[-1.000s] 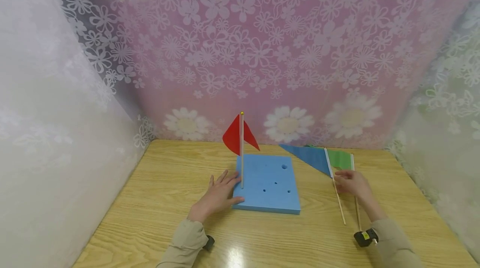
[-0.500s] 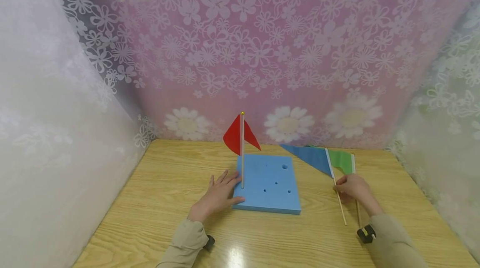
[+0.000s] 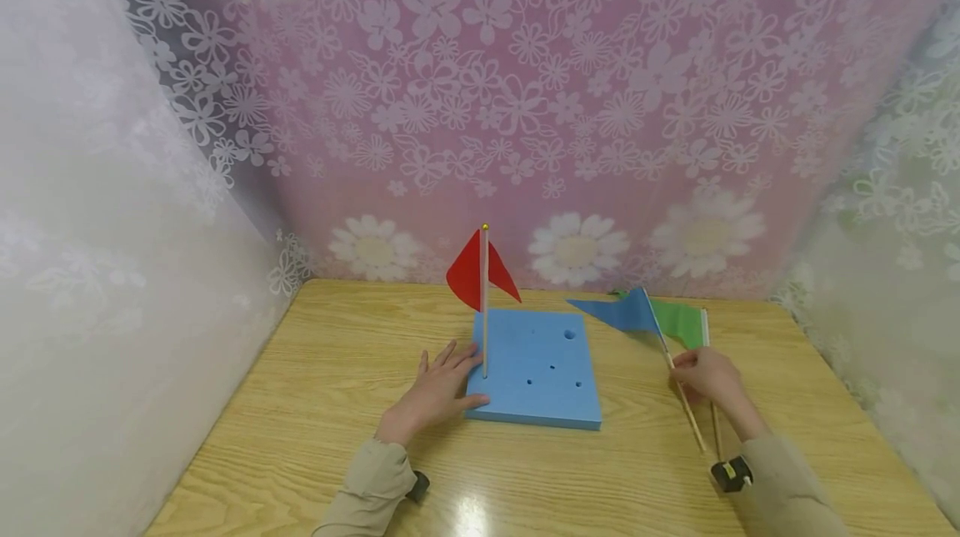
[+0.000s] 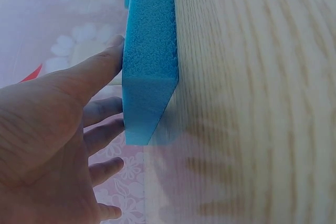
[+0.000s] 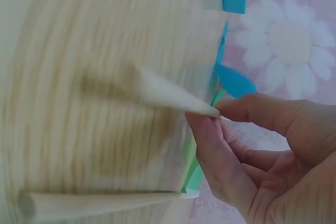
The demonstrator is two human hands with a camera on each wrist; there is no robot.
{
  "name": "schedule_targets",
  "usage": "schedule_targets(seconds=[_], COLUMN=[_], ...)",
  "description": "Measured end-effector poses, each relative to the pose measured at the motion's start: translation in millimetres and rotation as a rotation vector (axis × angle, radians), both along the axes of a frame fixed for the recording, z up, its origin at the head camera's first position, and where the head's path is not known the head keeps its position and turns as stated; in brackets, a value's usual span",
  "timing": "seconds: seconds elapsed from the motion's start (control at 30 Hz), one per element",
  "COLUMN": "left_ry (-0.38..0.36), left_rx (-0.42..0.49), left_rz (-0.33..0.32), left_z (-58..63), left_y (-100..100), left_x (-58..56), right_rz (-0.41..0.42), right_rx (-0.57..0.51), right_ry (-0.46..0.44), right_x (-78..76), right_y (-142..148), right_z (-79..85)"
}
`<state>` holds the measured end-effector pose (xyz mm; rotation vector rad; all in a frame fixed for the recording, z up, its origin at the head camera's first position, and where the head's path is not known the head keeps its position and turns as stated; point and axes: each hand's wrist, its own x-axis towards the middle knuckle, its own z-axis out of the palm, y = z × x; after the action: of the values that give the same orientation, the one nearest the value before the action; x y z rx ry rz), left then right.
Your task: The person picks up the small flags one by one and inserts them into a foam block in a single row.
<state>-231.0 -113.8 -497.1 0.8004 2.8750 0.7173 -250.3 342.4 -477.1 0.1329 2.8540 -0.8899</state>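
Observation:
My left hand (image 3: 435, 395) rests with spread fingers on the left edge of a blue foam board (image 3: 540, 399). Thumb and fingertips touch the board's top in the left wrist view. A red flag (image 3: 467, 274) stands upright in a hole near that edge, its stick topped by a gold bead. My right hand (image 3: 708, 374) pinches the wooden stick of a blue flag (image 3: 626, 312) between thumb and fingers. In the right wrist view the stick (image 5: 168, 95) slants out over the table. A green flag (image 3: 678, 322) lies behind it, its stick passing partly hidden under the right hand.
Several holes show in the board, including a larger hole (image 3: 569, 334) near its back right corner. The wooden table (image 3: 360, 328) meets a flowered pink backdrop (image 3: 510, 103) at the back, with pale cloth on both sides.
The right hand has closed its fingertips on the blue flag's stick. The stick has tilted, its lower end shifting right and the cloth folding. Left hand, board and red flag stay in place.

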Motion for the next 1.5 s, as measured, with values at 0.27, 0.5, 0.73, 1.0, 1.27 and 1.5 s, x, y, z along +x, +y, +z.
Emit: schedule_targets(seconds=[0.27,0.5,0.73,1.0,1.27,1.5], left_ry=[-0.004,-0.011,-0.011,-0.011,-0.011,-0.016], left_rx=[0.001,0.004,0.008,0.006,-0.002,0.002], left_rz=[0.004,0.004,0.004,0.004,0.007,0.01], left_z=[-0.3,0.3,1.0,1.4,3.4,3.8], left_y=[0.2,-0.2,-0.7,-0.3,0.5,0.5], left_x=[-0.2,0.2,0.9,0.6,1.1,1.2], right_rz=[-0.013,-0.039,0.011,-0.013,0.043,0.055], right_rx=[-0.174,-0.431,-0.577,-0.7,-0.698,-0.693], right_ry=[0.008,-0.008,0.063,0.136,0.189,0.249], right_x=[6.2,11.3,13.6,12.5,12.5,9.2], right_y=[-5.1,-11.3,-21.5,-34.5,-51.7,-75.4], right_z=[6.1,6.4,7.6,9.5,18.4,31.7])
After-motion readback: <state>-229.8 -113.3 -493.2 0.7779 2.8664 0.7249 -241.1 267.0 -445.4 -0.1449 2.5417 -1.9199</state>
